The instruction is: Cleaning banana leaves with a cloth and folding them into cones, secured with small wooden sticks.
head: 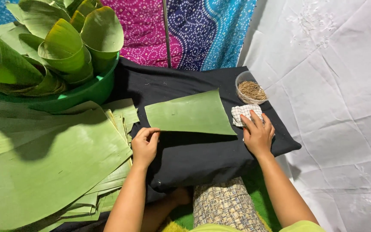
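Green basin (86, 92), far left, is filled with rolled leaves (65, 47); sticks (251, 89) fill a clear bowl (242, 79); a checked cloth (244, 113) is pressed by the right hand (258, 134); the left hand (144, 144) is curled, empty, beside the cut banana leaf (190, 114).

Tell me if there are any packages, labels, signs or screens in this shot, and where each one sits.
None of those show.
The only container close to one: a small clear round tub of thin brown sticks, on the black cloth by the white sheet.
A green basin of rolled leaves stands at the upper left, unlabelled.
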